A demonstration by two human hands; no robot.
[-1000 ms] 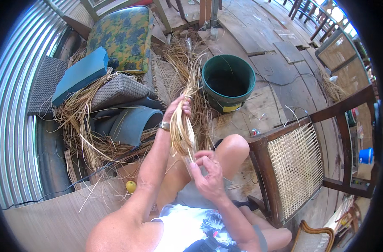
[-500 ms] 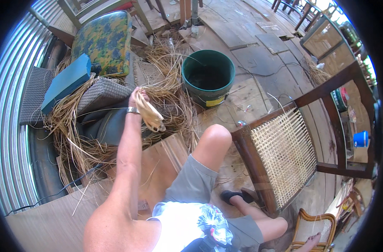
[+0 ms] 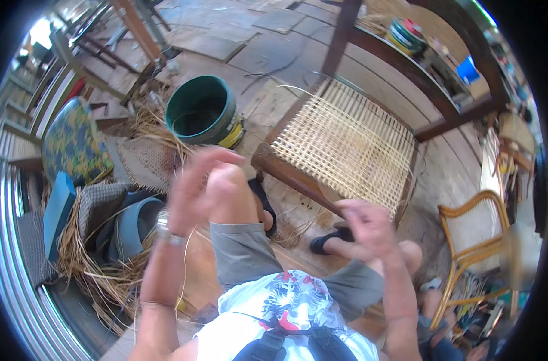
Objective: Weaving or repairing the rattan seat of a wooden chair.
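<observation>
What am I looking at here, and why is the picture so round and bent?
No machine here: a person wears a wide-angle camera on the head, looking down, which bends straight edges. The left hand is raised and blurred, with a thin pale cane strand hanging by its wrist; whether it grips it is unclear. The right hand hovers by the wooden chair with its woven cane seat. On the plank floor stand a green bucket, a heap of loose straw and a patterned cushion.
</observation>
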